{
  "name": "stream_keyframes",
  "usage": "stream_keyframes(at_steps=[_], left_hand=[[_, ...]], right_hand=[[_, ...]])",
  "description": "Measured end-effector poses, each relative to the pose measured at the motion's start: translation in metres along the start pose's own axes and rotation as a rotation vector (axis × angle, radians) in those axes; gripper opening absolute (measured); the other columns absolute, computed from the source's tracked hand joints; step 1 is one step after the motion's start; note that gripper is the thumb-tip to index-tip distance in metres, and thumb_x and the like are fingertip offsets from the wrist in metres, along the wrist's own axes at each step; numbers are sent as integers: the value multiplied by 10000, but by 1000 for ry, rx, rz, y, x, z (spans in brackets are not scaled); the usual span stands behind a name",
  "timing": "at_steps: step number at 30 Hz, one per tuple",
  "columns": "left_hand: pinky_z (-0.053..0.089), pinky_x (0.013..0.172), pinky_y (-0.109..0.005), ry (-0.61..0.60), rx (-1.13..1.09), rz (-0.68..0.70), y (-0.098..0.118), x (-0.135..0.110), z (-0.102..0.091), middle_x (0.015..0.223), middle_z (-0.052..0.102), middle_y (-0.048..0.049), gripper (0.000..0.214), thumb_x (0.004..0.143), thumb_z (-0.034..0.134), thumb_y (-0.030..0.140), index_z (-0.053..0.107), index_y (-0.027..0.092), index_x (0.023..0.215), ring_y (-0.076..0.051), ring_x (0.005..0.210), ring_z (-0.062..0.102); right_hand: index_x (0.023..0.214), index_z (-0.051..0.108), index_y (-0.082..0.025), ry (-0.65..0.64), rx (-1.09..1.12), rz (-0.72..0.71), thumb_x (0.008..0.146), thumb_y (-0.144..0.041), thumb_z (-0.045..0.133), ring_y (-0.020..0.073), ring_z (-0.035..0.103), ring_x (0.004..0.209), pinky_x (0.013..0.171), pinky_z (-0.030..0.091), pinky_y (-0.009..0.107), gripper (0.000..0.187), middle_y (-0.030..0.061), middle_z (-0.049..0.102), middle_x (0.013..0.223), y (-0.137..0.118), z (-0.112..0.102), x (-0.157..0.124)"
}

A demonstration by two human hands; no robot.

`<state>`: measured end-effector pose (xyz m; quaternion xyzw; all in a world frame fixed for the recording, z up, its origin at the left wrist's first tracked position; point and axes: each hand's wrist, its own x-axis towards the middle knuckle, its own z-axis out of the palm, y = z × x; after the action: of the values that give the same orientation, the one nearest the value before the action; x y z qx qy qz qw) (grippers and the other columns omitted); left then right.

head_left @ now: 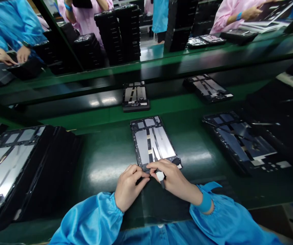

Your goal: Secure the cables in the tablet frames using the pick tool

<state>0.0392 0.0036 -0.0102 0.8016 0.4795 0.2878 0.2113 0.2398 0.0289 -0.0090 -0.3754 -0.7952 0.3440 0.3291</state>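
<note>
Head view: the left hand [130,188] and right hand [173,180] angle inward, meeting at the lower edge of a tablet frame [151,139] lying flat on the green tabletop [105,173]. The right fingers [159,166] grip a white-banded tool [160,176]; the left fingers [138,170] are curled closed against it, their hold unclear. Open tabletop lies left of the frame; another frame [238,143] sits well right.

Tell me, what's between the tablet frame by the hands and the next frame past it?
In the head view, a strip of shiny green bench lies between the tablet frame nearest the person and the next frame.
</note>
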Motion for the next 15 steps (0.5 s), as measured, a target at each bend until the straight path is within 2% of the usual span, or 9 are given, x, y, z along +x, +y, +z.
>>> stream_keyframes(at_steps=[4,7,10,15], left_hand=[[481,666,-276,10,266,155,-1,-10,-3,904,643,-39,193,968,526,216,666,242,1098,-167,782,574],[497,726,-289,17,307,229,-5,-17,-7,1009,668,-53,293,960,533,170,595,218,1242,-173,848,589],[504,762,-293,12,314,266,-9,-19,-9,1057,670,-54,311,960,528,152,586,219,1258,-171,879,597],[512,748,-307,-36,412,342,-15,-18,-9,1098,650,-68,314,988,453,137,600,227,1251,-179,892,590]], right_hand=[[1148,610,-207,-14,-77,-63,795,57,474,215,599,780,710,483,337,461,45,673,854,3,2,-2],[1162,603,-198,-22,-103,-84,735,100,434,223,586,789,701,474,337,547,47,657,840,4,3,-3],[1168,595,-202,-31,-94,-84,728,112,429,216,583,789,710,472,332,566,40,657,841,4,2,-3],[1168,599,-215,-26,-61,-63,800,72,476,215,596,795,715,478,332,482,37,671,848,4,2,-2]])
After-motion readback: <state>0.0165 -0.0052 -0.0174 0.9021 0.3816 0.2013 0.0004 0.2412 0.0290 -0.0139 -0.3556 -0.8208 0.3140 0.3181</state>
